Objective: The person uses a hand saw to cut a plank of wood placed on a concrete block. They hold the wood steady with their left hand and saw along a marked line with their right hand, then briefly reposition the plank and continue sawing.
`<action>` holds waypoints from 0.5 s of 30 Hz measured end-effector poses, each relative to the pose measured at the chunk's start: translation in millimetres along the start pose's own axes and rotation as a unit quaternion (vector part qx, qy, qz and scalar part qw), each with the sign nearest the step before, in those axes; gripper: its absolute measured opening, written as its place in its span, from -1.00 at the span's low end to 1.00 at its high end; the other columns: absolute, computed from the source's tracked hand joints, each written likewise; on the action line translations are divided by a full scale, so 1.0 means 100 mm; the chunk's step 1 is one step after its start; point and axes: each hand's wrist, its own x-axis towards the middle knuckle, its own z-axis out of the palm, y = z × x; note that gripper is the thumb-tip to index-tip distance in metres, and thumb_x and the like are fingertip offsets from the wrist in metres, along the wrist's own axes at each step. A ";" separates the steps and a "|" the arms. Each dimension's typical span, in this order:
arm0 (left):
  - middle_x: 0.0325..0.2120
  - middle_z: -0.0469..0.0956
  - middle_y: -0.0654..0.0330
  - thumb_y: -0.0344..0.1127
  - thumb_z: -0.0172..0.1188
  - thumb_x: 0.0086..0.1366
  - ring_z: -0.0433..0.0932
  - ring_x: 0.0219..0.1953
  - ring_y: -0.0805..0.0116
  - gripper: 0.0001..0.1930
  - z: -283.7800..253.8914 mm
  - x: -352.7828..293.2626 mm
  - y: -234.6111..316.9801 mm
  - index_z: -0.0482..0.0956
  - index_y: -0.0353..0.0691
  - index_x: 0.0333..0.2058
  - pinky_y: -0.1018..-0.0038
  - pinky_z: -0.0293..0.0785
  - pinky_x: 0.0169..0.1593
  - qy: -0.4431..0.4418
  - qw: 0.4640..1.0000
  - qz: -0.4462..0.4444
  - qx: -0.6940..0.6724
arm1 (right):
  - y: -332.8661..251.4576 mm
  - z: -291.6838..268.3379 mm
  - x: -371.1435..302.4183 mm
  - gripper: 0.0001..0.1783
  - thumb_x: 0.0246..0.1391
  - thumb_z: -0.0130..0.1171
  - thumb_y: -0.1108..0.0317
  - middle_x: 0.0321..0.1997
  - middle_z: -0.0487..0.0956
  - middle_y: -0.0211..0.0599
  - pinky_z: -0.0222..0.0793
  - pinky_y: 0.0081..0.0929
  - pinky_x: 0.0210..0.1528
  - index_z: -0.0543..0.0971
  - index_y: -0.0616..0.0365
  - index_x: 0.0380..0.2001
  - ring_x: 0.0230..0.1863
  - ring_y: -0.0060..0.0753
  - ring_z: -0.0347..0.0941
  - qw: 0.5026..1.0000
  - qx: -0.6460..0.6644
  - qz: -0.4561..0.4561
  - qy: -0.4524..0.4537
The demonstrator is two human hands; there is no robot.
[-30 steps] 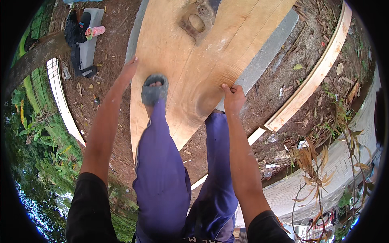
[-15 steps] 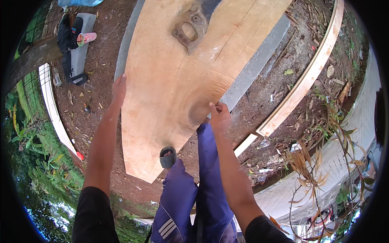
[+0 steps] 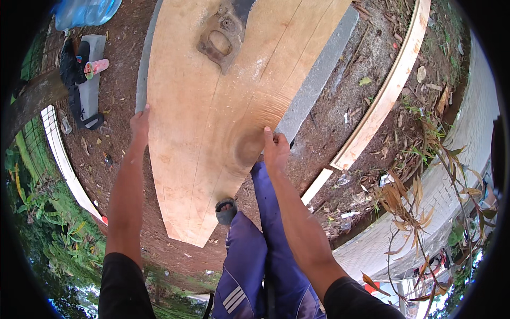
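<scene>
A large plywood board [image 3: 186, 122] with drawn lines along it lies in front of me, its cut end pointing toward my feet. My left hand [image 3: 139, 125] is closed on its left edge, with the fingers mostly hidden beyond that edge. On the right edge, beside a dark round knot, my right hand [image 3: 276, 149] grips with its thumb on top and its fingers curled. A handsaw [image 3: 218, 45] with a worn handle rests flat on the board, its blade running out of the top. My sandalled foot [image 3: 226, 211] is against the board's near right edge.
Grey slab [image 3: 319, 69] sticks out beneath the board on both sides. Long timber strips [image 3: 385, 95] lie on the right, and a pale strip [image 3: 69, 165] on the left. A plastic cup [image 3: 96, 68] and dark bag [image 3: 74, 69] sit by a grey block. Dry branches [image 3: 406, 212] reach in at right.
The view has shifted, so the board, saw and slab appear farther left and more of the blue container shows. Both hands stay at the board's edges.
</scene>
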 end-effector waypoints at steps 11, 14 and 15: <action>-0.35 0.66 0.22 0.24 0.34 0.31 0.59 -0.30 0.44 -0.40 -0.24 0.12 1.29 0.70 -0.34 -0.24 0.39 0.51 -0.12 -0.008 1.000 0.017 -0.001 | -0.82 -0.29 0.43 -0.41 0.24 0.34 -0.07 -0.51 0.54 -0.23 0.40 -0.29 -0.27 0.57 0.38 -0.44 -0.41 -0.41 0.39 0.990 0.116 -0.079 0.018; -0.50 0.56 0.27 0.19 0.42 0.26 0.50 -0.46 0.48 -0.45 -0.14 -0.02 1.96 0.62 -0.28 -0.45 0.34 0.50 -0.34 -0.011 0.992 0.075 -0.104 | -1.27 -0.50 0.63 -0.38 0.24 0.33 -0.09 -0.52 0.50 -0.25 0.38 -0.30 -0.28 0.55 0.38 -0.46 -0.41 -0.42 0.36 0.984 0.108 -0.127 0.066; -0.47 0.58 0.25 0.19 0.42 0.26 0.53 -0.44 0.46 -0.46 -0.18 0.04 2.11 0.62 -0.28 -0.44 0.33 0.53 -0.31 -0.007 0.993 0.084 -0.085 | -1.44 -0.56 0.68 -0.37 0.23 0.33 -0.10 -0.51 0.50 -0.24 0.39 -0.29 -0.27 0.54 0.39 -0.47 -0.41 -0.42 0.36 0.981 0.118 -0.141 0.063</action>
